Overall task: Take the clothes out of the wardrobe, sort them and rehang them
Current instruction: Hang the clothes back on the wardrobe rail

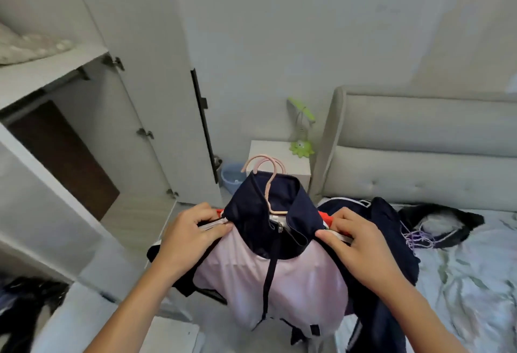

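Both forearms reach forward from the bottom of the view, and the left hand (193,236) and right hand (356,243) each pinch a shoulder of a jacket (268,263), fingers (324,234) curled tight on the fabric. It has a white front, a navy collar and a navy zip line, and it hangs from pink hangers (267,176) whose hooks stand up behind the collar. Just past it on the right, more dark clothes (391,229) lie heaped on the bed (475,282). Further off to the left the wardrobe (92,140) stands open, its rail (64,83) apparently bare. This looks like the rehanging step: squaring the shoulders on the hanger; next one hand must shift to the hook and carry it to the rail.
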